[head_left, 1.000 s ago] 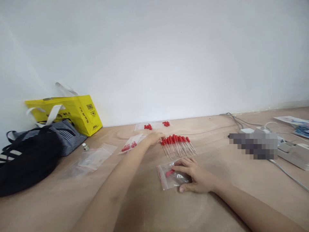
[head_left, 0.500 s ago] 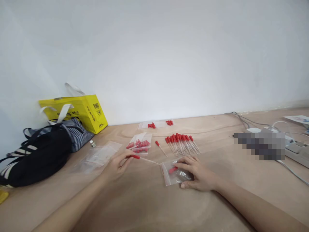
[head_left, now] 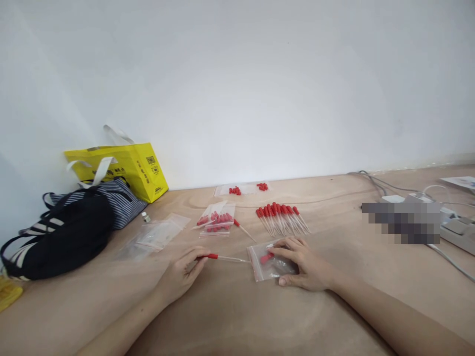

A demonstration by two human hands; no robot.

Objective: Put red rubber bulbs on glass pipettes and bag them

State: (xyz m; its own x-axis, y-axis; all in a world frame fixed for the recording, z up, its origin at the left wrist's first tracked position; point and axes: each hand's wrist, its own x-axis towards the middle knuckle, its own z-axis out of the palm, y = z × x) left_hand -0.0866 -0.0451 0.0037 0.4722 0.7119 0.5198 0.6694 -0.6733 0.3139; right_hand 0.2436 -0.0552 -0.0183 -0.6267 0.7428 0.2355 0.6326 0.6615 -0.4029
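My left hand (head_left: 185,269) pinches a dropper (head_left: 232,259) by its red rubber bulb. The clear tube points right, its tip at the open-looking end of a clear zip-lock bag (head_left: 260,272). My right hand (head_left: 300,262) lies over that bag, fingers on top and thumb at its near edge, gripping it against the table. A red bulb (head_left: 265,258) shows through the plastic; whether a tube is attached I cannot tell. Behind, a single loose dropper (head_left: 245,231) lies beside a bag of red bulbs (head_left: 218,222). Several droppers (head_left: 281,217) are fanned out beyond my right hand.
Flat clear bags (head_left: 159,237) and a small vial (head_left: 146,217) lie to the left. Two clusters of red bulbs (head_left: 235,191) rest on plastic by the wall. A yellow bag (head_left: 148,173) and a black bag (head_left: 70,237) stand left; a power strip (head_left: 458,232) with cables lies right.
My left hand has come nearer to me, and the held dropper now lies more level, still aimed at the bag. The loose dropper's bulb has shifted left. My right hand keeps its place.
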